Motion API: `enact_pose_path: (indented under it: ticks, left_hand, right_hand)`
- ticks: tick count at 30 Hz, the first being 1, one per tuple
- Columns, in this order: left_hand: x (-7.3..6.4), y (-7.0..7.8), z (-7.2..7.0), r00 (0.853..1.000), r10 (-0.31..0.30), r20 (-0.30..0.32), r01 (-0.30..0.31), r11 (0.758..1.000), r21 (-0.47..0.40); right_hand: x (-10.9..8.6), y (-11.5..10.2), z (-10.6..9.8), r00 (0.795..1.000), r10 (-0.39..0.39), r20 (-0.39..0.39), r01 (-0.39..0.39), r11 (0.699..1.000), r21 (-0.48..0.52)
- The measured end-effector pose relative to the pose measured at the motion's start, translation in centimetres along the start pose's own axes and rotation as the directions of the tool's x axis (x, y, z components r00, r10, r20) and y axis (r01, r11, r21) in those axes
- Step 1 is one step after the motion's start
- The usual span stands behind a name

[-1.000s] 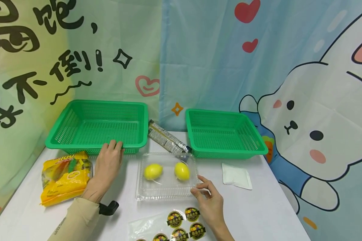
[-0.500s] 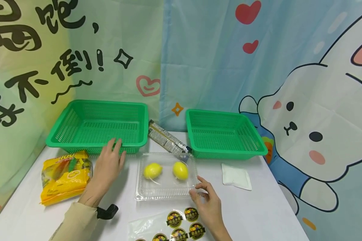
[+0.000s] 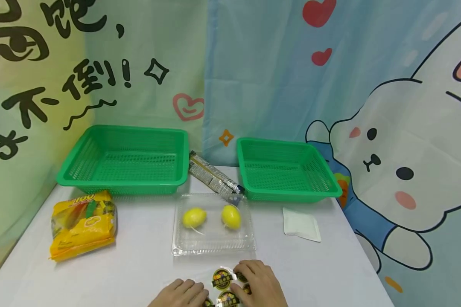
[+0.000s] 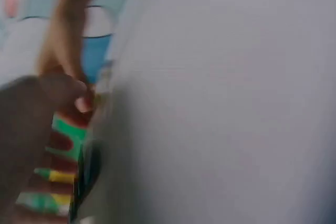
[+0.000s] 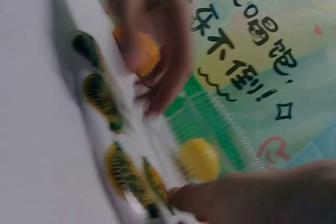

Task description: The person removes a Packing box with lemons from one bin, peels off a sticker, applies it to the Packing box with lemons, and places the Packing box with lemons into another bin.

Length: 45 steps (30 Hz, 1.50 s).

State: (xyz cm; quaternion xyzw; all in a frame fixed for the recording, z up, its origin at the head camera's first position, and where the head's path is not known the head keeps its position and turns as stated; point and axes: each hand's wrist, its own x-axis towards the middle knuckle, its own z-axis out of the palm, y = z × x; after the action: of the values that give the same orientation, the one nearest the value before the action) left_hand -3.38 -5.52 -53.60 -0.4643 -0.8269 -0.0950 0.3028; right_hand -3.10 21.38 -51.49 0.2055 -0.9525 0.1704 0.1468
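A clear sheet of round black-and-gold fruit stickers [image 3: 222,279] lies at the table's near edge. My right hand [image 3: 259,283] is over its right part, thumb and fingers curled at the edge and pinching it. My left hand [image 3: 182,294] is at the sheet's left side, fingers loosely bent; whether it touches the sheet is unclear. In the right wrist view, the stickers [image 5: 123,174] lie near my right thumb [image 5: 186,200]. The left wrist view is blurred. Beyond the sheet stands a closed clear plastic box [image 3: 213,243] with two lemons [image 3: 194,218] inside.
Two green baskets [image 3: 123,187] [image 3: 292,197] stand at the back. Between them lies a silver-black packet [image 3: 213,175]. A yellow snack bag [image 3: 84,226] is at left, a white sachet [image 3: 301,224] at right. A printed curtain [image 3: 253,85] hangs behind the table.
My left hand has left the left basket's rim and come down to the sticker sheet. My right hand has moved from the box's corner down onto the sheet.
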Motion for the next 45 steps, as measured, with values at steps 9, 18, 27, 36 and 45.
enact_pose_path:
  ticks: [9,18,27,36,45]
  left_hand:
    - [-2.1,1.0,2.8,0.978,-0.161,0.131,0.133,0.971,0.196]
    - [-1.1,0.1,2.6,0.96,-0.239,0.148,0.224,0.968,0.115]
    - [0.5,-0.4,2.0,0.905,-0.354,0.237,0.389,0.913,-0.121]
    - [2.2,-1.0,-0.2,0.858,-0.489,0.16,0.51,0.768,-0.387]
    - [3.4,-2.7,-3.7,0.835,-0.421,0.354,0.479,0.242,-0.844]
  right_hand:
    - [-0.8,-0.4,2.4,0.999,0.039,0.009,-0.039,0.999,-0.033]
    - [0.5,-1.2,2.4,0.998,-0.059,0.021,0.06,0.996,-0.07]
    - [0.9,-1.6,3.3,0.995,-0.095,-0.035,0.09,0.987,-0.132]
    - [1.1,-1.9,2.5,0.979,-0.099,-0.178,0.102,0.995,0.008]
    - [2.3,-2.9,0.2,0.86,-0.238,-0.451,0.33,0.934,0.137]
